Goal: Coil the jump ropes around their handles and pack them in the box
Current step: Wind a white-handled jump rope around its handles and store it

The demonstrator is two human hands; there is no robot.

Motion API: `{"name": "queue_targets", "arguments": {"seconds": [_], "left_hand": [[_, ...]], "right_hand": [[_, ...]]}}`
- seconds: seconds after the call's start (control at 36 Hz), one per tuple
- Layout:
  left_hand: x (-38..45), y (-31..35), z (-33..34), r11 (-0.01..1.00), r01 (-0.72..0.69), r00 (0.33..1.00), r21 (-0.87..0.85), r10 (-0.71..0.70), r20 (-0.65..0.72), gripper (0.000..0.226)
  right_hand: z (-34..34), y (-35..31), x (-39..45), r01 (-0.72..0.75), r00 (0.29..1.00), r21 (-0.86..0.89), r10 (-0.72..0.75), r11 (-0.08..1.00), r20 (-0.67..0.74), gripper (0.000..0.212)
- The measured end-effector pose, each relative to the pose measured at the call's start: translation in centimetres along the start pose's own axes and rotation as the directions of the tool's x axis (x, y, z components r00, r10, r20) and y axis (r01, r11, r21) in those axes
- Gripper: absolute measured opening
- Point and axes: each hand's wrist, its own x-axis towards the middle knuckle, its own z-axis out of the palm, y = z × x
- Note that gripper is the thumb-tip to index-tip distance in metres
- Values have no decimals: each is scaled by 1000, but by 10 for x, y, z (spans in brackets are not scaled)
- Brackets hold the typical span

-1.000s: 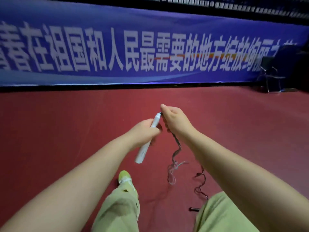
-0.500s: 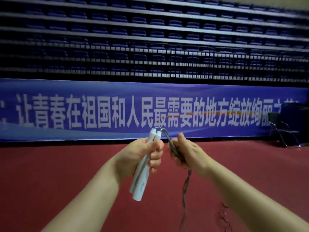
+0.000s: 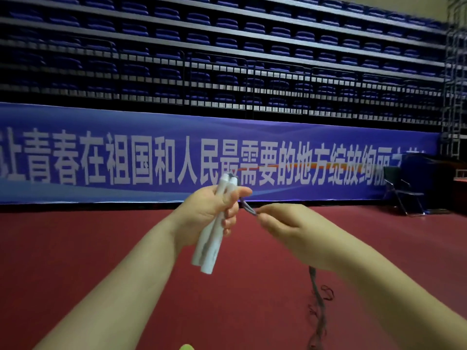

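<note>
My left hand [image 3: 209, 210] grips two white jump rope handles [image 3: 211, 245] held side by side, tilted, their lower ends pointing down toward me. The dark rope [image 3: 249, 209] leaves the handles' top ends and runs right to my right hand [image 3: 285, 223], which pinches it just beside the left hand. Below my right forearm the rest of the rope [image 3: 319, 304] hangs down in kinks to the red floor. No box is in view.
A red sports floor [image 3: 75, 261] stretches ahead to a long blue banner [image 3: 126, 160] with white characters. Folded blue seating [image 3: 227, 59] rises behind it. A black folding chair [image 3: 401, 190] stands at the far right. A yellow-green shoe tip [image 3: 186, 347] shows at the bottom edge.
The view has tilted up from the floor to the stands. A second handle has joined the first in my left hand. My right hand has slid right along the rope.
</note>
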Motion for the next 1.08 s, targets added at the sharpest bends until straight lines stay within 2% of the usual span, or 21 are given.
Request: {"name": "queue_targets", "arguments": {"seconds": [0.06,0.08,0.11,0.14,0.22,0.36,0.47,0.5,0.56,0.61,0.64,0.69,0.78,0.83,0.94,1.03,1.08], "left_hand": [[-7,4,7,948,-5,1000,317,8,-8,19],[-9,7,9,892,-3,1000,451,-5,15,19],[-11,10,11,831,8,999,556,-36,39,29],[-13,13,13,785,22,995,619,-76,61,34],[-18,23,21,687,55,971,724,-204,120,31],[-23,22,47,606,19,922,795,-317,220,18],[-18,8,55,445,-18,884,896,-411,222,40],[-18,7,56,458,-20,894,889,-389,220,36],[-19,3,56,621,-27,927,784,-278,253,21],[-25,-1,58,801,2,940,599,-205,271,25],[-28,-2,58,868,11,942,497,-175,285,20],[-34,-9,56,942,4,945,334,-112,306,8],[-39,-16,46,985,-1,949,171,-53,310,5],[-41,-17,39,992,1,959,127,-37,282,8],[-44,-16,35,992,8,973,124,-36,228,26],[-45,-15,37,988,52,978,148,-80,191,22],[-44,-15,38,988,79,979,136,-102,174,19]], "right_hand": [[-3,-1,-7,91,993,-190,-102,978,-53,28],[-6,-3,-11,137,985,-225,-158,965,-75,25],[-9,-4,-14,191,972,-223,-215,956,-90,23],[-13,-5,-16,231,962,-203,-255,951,-98,20],[-28,-4,-15,213,968,-90,-222,973,-114,8],[-42,-16,-6,239,971,23,-240,971,12,15],[-36,-17,9,232,960,10,-230,973,157,18],[-35,-14,13,217,962,57,-223,975,158,18],[-30,-2,19,180,968,277,-220,944,119,15],[-22,11,21,155,978,511,-206,846,44,21],[-17,17,21,145,982,581,-190,801,17,24],[-5,24,19,134,985,667,-170,733,-12,22],[10,30,12,89,995,743,-97,663,-33,31],[18,33,6,116,991,752,-130,649,-40,36],[26,26,-2,217,975,663,-189,717,-115,21],[32,21,-2,232,968,595,-124,770,-218,21],[35,20,-1,225,961,614,-69,756,-268,20]]}}
